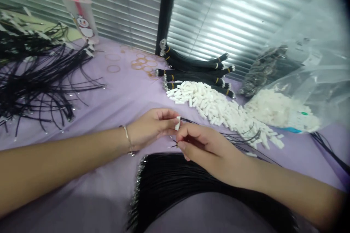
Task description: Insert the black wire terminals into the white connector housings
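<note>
My left hand (151,125) pinches a small white plastic connector housing (178,123) between thumb and fingertips. Thin black wires (190,120) run off from the housing to the right, behind my other hand. Close beside it, my right hand (212,147) is closed in a pinch on a black wire (174,146), whose tip sticks out to the left of the fingers. Below both hands lies a wide bundle of black wires (175,174) with shiny metal terminals along its left end. Behind the hands a long heap of white housings (216,105) spreads over the purple cloth.
Tied bundles of black wires (191,63) lie at the back, near rubber bands (142,62). On the left are a tangled pile of wires (35,72) and a plastic cup (82,22) with a red straw. A clear bag (284,109) of white housings stands at right, before blinds (131,14).
</note>
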Tool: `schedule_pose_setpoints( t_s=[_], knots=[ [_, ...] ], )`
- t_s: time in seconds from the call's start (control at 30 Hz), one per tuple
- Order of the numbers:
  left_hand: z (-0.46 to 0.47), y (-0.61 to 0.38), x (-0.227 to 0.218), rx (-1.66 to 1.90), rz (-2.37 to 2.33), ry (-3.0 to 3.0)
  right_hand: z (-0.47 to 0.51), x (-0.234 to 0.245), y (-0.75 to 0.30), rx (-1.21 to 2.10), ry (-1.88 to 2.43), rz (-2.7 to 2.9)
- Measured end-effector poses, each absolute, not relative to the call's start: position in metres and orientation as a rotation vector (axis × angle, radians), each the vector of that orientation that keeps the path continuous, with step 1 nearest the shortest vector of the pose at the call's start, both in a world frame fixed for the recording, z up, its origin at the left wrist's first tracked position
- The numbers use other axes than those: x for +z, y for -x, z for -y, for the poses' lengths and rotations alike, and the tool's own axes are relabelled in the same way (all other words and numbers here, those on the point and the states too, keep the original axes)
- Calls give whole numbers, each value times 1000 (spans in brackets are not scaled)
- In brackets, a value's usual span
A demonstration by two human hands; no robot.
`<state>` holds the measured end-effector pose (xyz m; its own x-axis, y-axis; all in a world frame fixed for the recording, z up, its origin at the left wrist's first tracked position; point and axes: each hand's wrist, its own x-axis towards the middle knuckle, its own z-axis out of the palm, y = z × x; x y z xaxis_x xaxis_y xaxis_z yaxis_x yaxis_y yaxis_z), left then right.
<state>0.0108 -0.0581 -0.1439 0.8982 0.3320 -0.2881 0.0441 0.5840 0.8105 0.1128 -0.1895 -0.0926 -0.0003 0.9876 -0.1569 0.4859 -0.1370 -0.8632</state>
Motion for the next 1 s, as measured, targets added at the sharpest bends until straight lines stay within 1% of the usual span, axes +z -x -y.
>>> schedule_pose_setpoints(
  t_s=[0.1, 0.27, 0.37, 0.6, 1.0],
  knots=[
    [58, -12, -144, 176, -401, -952, 194, -98, -124, 993, 1713, 1486],
    [58, -12, -142, 171, -442, -1005, 196, -108, -141, 552, 1882, 1560],
    [59, -11, -142, 164, -452, -1055, 191, -114, -146, 430, 1923, 1575],
    [61, -11, -139, 188, -469, -1154, 180, -121, -148, 303, 1984, 1576],
    [60, -7, -143, 161, -492, -1313, 182, -117, -150, 375, 2000, 1689]
  ],
)
